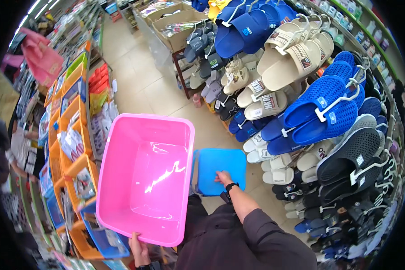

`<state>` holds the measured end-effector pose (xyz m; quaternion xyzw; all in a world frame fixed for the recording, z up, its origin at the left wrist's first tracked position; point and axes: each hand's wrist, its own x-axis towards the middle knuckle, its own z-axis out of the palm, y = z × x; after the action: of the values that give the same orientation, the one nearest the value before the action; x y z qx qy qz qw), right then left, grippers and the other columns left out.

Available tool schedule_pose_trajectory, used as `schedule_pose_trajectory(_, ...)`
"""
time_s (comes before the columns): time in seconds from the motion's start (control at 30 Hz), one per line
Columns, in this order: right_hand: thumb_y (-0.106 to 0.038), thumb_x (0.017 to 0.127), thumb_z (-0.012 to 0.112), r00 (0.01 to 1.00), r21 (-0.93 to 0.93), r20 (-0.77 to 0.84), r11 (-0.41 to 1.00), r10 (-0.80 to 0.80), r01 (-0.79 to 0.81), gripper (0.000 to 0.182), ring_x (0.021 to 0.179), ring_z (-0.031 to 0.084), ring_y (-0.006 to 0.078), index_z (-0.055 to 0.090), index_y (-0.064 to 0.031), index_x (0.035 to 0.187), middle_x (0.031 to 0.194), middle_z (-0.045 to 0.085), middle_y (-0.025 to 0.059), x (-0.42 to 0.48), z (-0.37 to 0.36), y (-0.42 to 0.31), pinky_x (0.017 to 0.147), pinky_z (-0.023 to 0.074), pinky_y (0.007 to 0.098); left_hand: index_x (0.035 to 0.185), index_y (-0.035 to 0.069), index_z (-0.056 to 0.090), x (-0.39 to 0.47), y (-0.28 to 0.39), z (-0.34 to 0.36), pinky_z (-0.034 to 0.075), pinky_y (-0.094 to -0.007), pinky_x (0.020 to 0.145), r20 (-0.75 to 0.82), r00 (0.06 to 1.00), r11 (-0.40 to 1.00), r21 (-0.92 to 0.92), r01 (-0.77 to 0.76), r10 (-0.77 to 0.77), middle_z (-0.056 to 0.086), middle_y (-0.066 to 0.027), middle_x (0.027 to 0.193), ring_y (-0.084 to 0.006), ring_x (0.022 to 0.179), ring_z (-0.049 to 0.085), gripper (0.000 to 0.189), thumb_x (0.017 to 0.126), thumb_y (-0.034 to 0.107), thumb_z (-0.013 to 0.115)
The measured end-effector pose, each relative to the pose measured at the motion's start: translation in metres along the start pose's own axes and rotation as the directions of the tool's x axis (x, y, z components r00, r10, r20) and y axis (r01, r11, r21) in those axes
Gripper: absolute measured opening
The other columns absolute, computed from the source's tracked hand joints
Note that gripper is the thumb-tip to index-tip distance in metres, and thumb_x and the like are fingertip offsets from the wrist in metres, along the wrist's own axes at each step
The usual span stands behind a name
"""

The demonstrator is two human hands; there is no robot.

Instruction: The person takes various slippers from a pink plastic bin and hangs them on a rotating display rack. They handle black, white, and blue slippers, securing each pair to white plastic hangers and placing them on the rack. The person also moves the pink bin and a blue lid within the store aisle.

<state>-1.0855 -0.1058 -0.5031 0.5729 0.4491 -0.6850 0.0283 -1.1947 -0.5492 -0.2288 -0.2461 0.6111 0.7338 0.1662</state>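
A large pink plastic basin [121, 168] is tilted up in front of me, its hollow inside facing the camera. My left hand [140, 249] grips its near rim at the bottom of the view. Right of the basin is a blue plastic stool [209, 158], its flat square top towards me and its lower parts mostly hidden. My right hand [223, 178] has its fingers curled at the middle of that top, seemingly holding it there. A black band circles the right wrist.
Slippers [310, 60] hang on hooks along the right side, close to my right arm. Orange bins [76, 111] of packaged goods line the left. Between them runs a tiled aisle [135, 67], with a pink bottle [196, 100] on its floor. Another person [23, 148] stands far left.
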Motion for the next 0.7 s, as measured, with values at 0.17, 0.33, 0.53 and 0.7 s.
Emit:
schedule_pose_trajectory(0.17, -0.034, 0.09, 0.057, 0.99, 0.14, -0.132, 0.99, 0.05, -0.031, 0.037, 0.076, 0.069, 0.0226, 0.058, -0.003, 0.11, 0.092, 0.066, 0.0099, 0.038, 0.031, -0.04, 0.067, 0.044, 0.0373, 0.113, 0.007, 0.052, 0.094, 0.077, 0.065, 0.053, -0.0243, 0.055, 0.101, 0.993, 0.984, 0.173, 0.045, -0.063, 0.06, -0.002, 0.089, -0.0131, 0.071, 0.062, 0.034, 0.081, 0.005, 0.061)
schedule_pose_trajectory(0.33, -0.031, 0.09, 0.06, 0.979, 0.285, -0.199, 0.958, 0.051, 0.008, 0.039, 0.07, 0.069, 0.0235, 0.057, 0.0027, 0.108, 0.089, 0.066, 0.0125, 0.064, 0.054, -0.068, 0.059, 0.0461, 0.0355, 0.107, 0.008, 0.053, 0.17, 0.135, 0.124, 0.05, -0.0212, 0.05, 0.159, 0.986, 0.946, 0.323, -0.008, -0.046, 0.059, -0.001, 0.082, -0.0101, 0.06, 0.059, 0.028, 0.08, 0.006, 0.06)
schedule_pose_trajectory(0.53, -0.029, 0.091, 0.061, 0.958, 0.461, -0.271, 0.887, 0.098, 0.039, 0.043, 0.068, 0.068, 0.0248, 0.055, 0.0093, 0.11, 0.086, 0.066, 0.0148, 0.103, 0.078, -0.09, 0.062, 0.053, 0.0357, 0.105, 0.007, 0.054, 0.255, 0.18, 0.175, 0.052, -0.023, 0.053, 0.219, 0.973, 0.882, 0.469, -0.04, -0.073, 0.061, -0.0017, 0.084, -0.0112, 0.065, 0.061, 0.025, 0.08, 0.007, 0.06)
schedule_pose_trajectory(0.7, -0.032, 0.088, 0.064, 0.928, 0.551, -0.319, 0.835, 0.194, 0.015, 0.042, 0.067, 0.068, 0.0255, 0.055, 0.0037, 0.108, 0.084, 0.065, 0.0126, 0.11, 0.089, -0.09, 0.061, 0.0505, 0.0379, 0.109, 0.005, 0.055, 0.286, 0.231, 0.245, 0.056, -0.0308, 0.065, 0.296, 0.92, 0.793, 0.609, 0.026, -0.258, 0.063, -0.0036, 0.091, -0.0171, 0.077, 0.065, 0.029, 0.08, 0.005, 0.057)
